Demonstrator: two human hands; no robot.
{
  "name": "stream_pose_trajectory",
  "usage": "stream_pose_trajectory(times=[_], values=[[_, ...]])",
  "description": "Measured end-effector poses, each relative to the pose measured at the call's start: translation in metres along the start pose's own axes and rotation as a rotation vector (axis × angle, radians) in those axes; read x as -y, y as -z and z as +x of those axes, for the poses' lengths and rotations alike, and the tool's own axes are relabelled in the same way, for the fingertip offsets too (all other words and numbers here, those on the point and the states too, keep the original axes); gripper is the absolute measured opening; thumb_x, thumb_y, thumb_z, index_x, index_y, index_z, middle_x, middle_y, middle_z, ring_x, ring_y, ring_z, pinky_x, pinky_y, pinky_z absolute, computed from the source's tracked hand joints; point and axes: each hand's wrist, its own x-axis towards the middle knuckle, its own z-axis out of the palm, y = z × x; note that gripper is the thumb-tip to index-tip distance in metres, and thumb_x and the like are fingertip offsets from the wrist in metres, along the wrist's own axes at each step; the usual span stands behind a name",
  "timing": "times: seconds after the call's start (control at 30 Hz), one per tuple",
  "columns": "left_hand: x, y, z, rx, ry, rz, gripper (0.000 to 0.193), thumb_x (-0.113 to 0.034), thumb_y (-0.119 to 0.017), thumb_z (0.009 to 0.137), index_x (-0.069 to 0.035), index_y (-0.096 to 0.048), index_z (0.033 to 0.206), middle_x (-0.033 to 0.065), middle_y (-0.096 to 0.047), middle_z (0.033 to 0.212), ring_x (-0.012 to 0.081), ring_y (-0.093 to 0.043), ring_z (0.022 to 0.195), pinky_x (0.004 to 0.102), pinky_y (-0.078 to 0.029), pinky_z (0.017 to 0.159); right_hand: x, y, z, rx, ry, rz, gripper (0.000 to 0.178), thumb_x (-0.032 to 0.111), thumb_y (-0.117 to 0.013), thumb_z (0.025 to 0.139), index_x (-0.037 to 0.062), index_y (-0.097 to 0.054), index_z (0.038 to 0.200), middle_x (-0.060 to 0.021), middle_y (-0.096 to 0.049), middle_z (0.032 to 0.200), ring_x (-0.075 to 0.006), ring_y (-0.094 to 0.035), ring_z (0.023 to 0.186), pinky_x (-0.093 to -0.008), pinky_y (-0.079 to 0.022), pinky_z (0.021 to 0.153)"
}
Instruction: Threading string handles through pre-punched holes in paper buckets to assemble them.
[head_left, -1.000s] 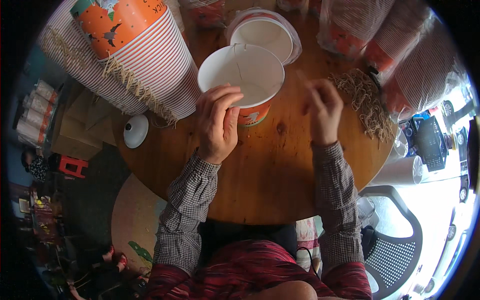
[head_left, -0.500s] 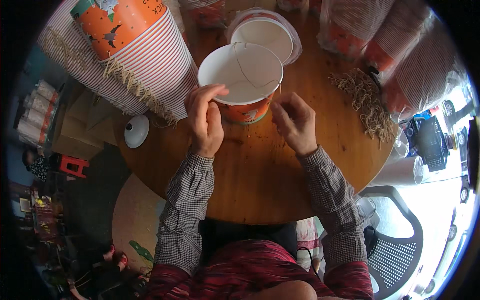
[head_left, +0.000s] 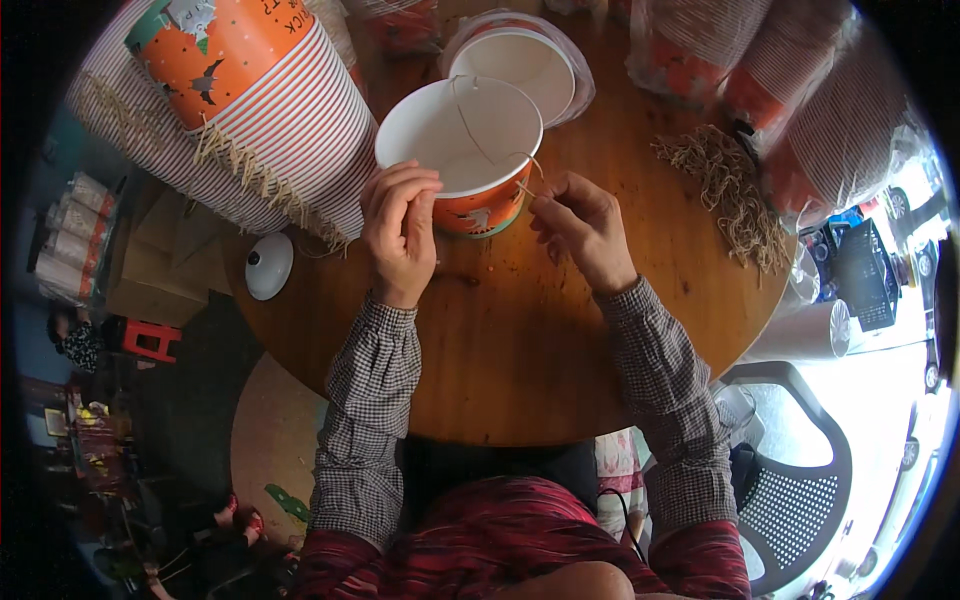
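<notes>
An orange paper bucket (head_left: 478,215) with a white inside stands upright on the table, a thin twine cord (head_left: 465,118) running across its mouth to the right side of its rim. My right hand (head_left: 583,228) pinches the twine's end between thumb and forefinger, just outside the bucket's right wall. At the front left of the rim, my left hand (head_left: 402,235) steadies the bucket with bent fingers; its fingertips partly cover the wall there. Behind this bucket lies another white-lined bucket (head_left: 520,70), tilted and wrapped in clear plastic.
Tall nested stacks of orange buckets (head_left: 290,100) lean at the left, with knotted cords hanging on them. A white lid (head_left: 268,266) lies near the left edge. Loose twine pieces (head_left: 725,195) form a heap at the right. Plastic-wrapped bucket stacks (head_left: 830,130) stand beyond it.
My right hand has closed in on the bucket's right side and pinches the twine's end there. The left hand's fingers have drawn closer to the rim.
</notes>
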Motion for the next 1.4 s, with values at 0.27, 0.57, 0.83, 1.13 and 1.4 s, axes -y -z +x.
stream_pose_trajectory(times=[0.27, 0.57, 0.83, 1.13, 1.4], values=[[0.009, 0.008, 0.001, 0.025, 0.072, 0.014, 0.041, 0.011, -0.041, 0.075, 0.0, -0.059, 0.109, 0.0125, -0.059, 0.112, 0.0309, -0.052, 0.113, 0.0408, -0.041, 0.098, 0.0, 0.0, 0.001, 0.016, -0.03, -0.015, 0.011, 0.012, -0.06, 0.088, 0.0019, -0.059, 0.084, -0.0004, -0.059, 0.072, -0.0069, -0.056, 0.065, -0.0229, -0.048, 0.058], [0.009, 0.006, -0.002, 0.006, -0.021, 0.125, 0.013, -0.003, -0.061, 0.083, -0.006, -0.065, 0.096, 0.0056, -0.065, 0.091, 0.0257, -0.059, 0.09, 0.0402, -0.041, 0.088, -0.014, -0.005, -0.001, 0.012, 0.127, -0.194, 0.011, 0.01, -0.062, 0.085, -0.0007, -0.059, 0.086, -0.0001, -0.058, 0.072, -0.0054, -0.051, 0.065, -0.0225, -0.044, 0.059], [-0.015, 0.003, -0.002, 0.047, -0.054, 0.093, 0.014, -0.006, -0.066, 0.082, -0.008, -0.066, 0.096, 0.0034, -0.066, 0.085, 0.0213, -0.06, 0.079, 0.0362, -0.041, 0.081, -0.017, -0.02, -0.006, 0.05, 0.012, -0.055, 0.009, 0.009, -0.062, 0.084, -0.0003, -0.059, 0.085, 0.0001, -0.057, 0.072, -0.0053, -0.05, 0.064, -0.0224, -0.044, 0.058], [-0.022, 0.002, 0.001, 0.107, -0.118, 0.139, 0.016, -0.004, -0.067, 0.081, -0.008, -0.066, 0.097, 0.0032, -0.067, 0.087, 0.02, -0.061, 0.077, 0.0343, -0.041, 0.077, -0.015, -0.02, -0.008, 0.003, 0.098, -0.034, 0.01, 0.009, -0.062, 0.086, 0.0002, -0.058, 0.084, 0.0011, -0.056, 0.071, -0.0039, -0.05, 0.062, -0.0207, -0.042, 0.055], [-0.024, 0.001, -0.001, 0.121, -0.132, 0.146, 0.018, -0.004, -0.068, 0.08, -0.008, -0.066, 0.097, 0.0027, -0.067, 0.088, 0.0192, -0.061, 0.077, 0.0341, -0.04, 0.076, -0.015, -0.019, -0.007, 0.005, 0.054, -0.016, 0.011, 0.01, -0.061, 0.087, -0.0009, -0.059, 0.085, 0.001, -0.056, 0.071, -0.004, -0.051, 0.061, -0.0201, -0.043, 0.053]])
